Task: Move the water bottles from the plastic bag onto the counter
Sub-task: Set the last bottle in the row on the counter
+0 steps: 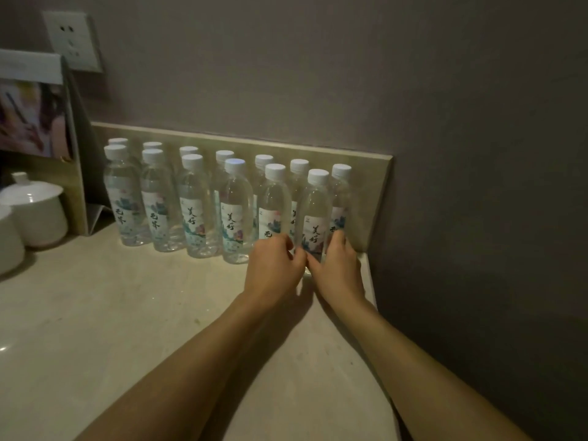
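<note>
Several clear water bottles (pixel 195 205) with white caps and flowered labels stand in two rows on the beige counter (pixel 127 313), against the low backsplash. The front row's rightmost bottle (pixel 315 211) has both hands at its base. My right hand (pixel 339 270) wraps it from the right, fingers behind and thumb in front. On its left, my left hand (pixel 273 265) has its thumb against the same bottle, and its curled fingers cover the base of the neighbouring bottle (pixel 275 202). No plastic bag is in view.
White lidded ceramic cups (pixel 35 208) stand at the left edge beside a standing card holder (pixel 38 119). A wall socket (pixel 71 41) is above them. A dark wall (pixel 477 218) closes the counter on the right, close to the last bottles.
</note>
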